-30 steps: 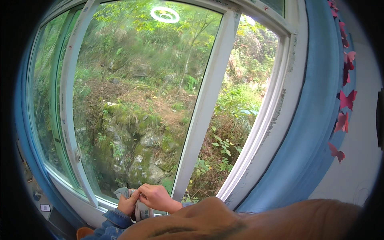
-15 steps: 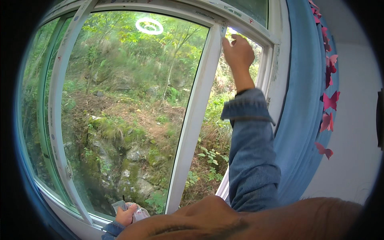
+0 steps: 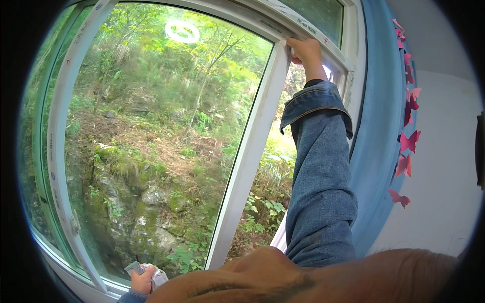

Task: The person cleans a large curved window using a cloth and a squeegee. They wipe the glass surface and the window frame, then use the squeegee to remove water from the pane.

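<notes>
My right hand point(image 3: 307, 50) is raised to the upper right corner of the white-framed window sash point(image 3: 247, 151). Its fingertips meet the top of the sash's upright edge, the fingers curled; anything small between them is hidden. A denim sleeve covers that arm, which reaches up in front of the open gap beside the sash. Low at the left, my left hand point(image 3: 143, 279) is closed around a crumpled whitish plastic packet point(image 3: 158, 278). A flat grey piece point(image 3: 134, 268) sticks out beyond the thumb of the same hand.
A blue curtain point(image 3: 378, 126) hangs right of the window, with pink and red paper butterflies point(image 3: 410, 141) along its edge. Another white upright point(image 3: 58, 131) with a latch stands at the left. Outside is a rocky, overgrown slope point(image 3: 151, 151). A ring-shaped light reflects in the glass.
My right hand has gone from the open gap up to the sash's top corner, its fingers now touching the frame. The view has shifted slightly; my left hand still holds the packet.
</notes>
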Tool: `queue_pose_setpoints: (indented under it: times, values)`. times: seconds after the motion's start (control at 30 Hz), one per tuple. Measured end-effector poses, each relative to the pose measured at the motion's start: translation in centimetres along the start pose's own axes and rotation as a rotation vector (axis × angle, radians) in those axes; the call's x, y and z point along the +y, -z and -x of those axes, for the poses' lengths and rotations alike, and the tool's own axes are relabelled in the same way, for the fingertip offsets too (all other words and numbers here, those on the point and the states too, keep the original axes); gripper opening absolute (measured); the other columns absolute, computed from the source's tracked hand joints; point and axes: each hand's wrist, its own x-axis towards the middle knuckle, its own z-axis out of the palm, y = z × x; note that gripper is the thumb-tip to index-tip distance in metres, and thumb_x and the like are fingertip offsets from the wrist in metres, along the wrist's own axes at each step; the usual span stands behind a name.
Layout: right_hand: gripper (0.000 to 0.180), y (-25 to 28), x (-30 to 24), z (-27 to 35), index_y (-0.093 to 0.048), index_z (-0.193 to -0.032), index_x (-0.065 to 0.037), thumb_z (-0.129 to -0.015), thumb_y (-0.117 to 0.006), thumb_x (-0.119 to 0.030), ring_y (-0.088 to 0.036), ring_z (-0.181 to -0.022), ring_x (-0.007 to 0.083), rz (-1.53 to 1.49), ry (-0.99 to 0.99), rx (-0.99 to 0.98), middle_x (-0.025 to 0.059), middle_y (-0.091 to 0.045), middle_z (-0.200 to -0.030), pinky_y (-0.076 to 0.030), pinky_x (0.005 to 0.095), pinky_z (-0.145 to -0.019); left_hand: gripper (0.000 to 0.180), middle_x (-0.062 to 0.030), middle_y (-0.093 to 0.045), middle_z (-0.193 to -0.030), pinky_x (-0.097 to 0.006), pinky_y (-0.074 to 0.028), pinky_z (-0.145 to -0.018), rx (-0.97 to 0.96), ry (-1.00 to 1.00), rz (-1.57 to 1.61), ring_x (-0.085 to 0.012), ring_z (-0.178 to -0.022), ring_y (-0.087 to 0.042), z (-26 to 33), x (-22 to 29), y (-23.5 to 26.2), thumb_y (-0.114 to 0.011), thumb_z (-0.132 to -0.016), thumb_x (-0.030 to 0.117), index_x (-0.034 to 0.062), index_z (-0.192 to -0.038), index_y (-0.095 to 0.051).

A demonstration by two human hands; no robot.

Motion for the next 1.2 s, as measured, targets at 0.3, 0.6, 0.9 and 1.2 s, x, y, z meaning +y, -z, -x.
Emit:
queue_pose_setpoints:
  times: [0.3,0.6,0.9,1.2]
  values:
    - [0.034,-0.4,-0.8,0.0,-0.067,-0.07,0.005,-0.065,-0.07,-0.029,-0.067,-0.056,0.0251,0.162,0.016,0.027,0.014,-0.066,-0.067,-0.054,0.0319,-0.055,0.013,-0.0068,-0.063,-0.079,-0.028,-0.05,-0.059,-0.036,0.001,0.01,-0.0127,-0.067,-0.06,-0.8,-0.2,-0.3,-0.065,-0.085,0.01,-0.001,-0.089,-0.059]
    - [0.041,0.0,2.2,-1.9,-0.062,-0.076,0.011,-0.07,-0.072,-0.028,-0.065,-0.056,0.0278,-0.084,0.062,-0.051,0.0201,-0.063,-0.072,-0.056,0.033,-0.049,0.015,-0.0074,-0.063,-0.079,-0.029,-0.05,-0.06,-0.041,0.007,0.014,-0.0135,-0.068,-0.06,-0.8,-0.6,0.0,-0.065,-0.085,0.009,-0.0013,-0.091,-0.057]
    - [0.046,0.0,-0.7,0.0,-0.062,-0.074,0.009,-0.069,-0.075,-0.034,-0.065,-0.057,0.0255,0.088,-0.003,-0.005,0.0165,-0.063,-0.072,-0.056,0.0323,-0.052,0.016,-0.0081,-0.063,-0.08,-0.03,-0.051,-0.06,-0.024,0.001,0.017,-0.0142,-0.068,-0.061,-0.5,-0.9,0.4,-0.065,-0.085,0.008,-0.0016,-0.092,-0.054]
    - [0.036,-0.1,-0.2,-0.8,-0.063,-0.076,0.009,-0.07,-0.071,-0.026,-0.066,-0.056,0.0241,0.233,0.044,0.028,0.0174,-0.064,-0.071,-0.055,0.0313,-0.052,0.018,-0.0088,-0.063,-0.081,-0.03,-0.051,-0.061,-0.025,0.0,0.106,-0.015,-0.069,-0.061,-0.3,-1.1,0.0,-0.065,-0.085,0.007,-0.0019,-0.094,-0.052]
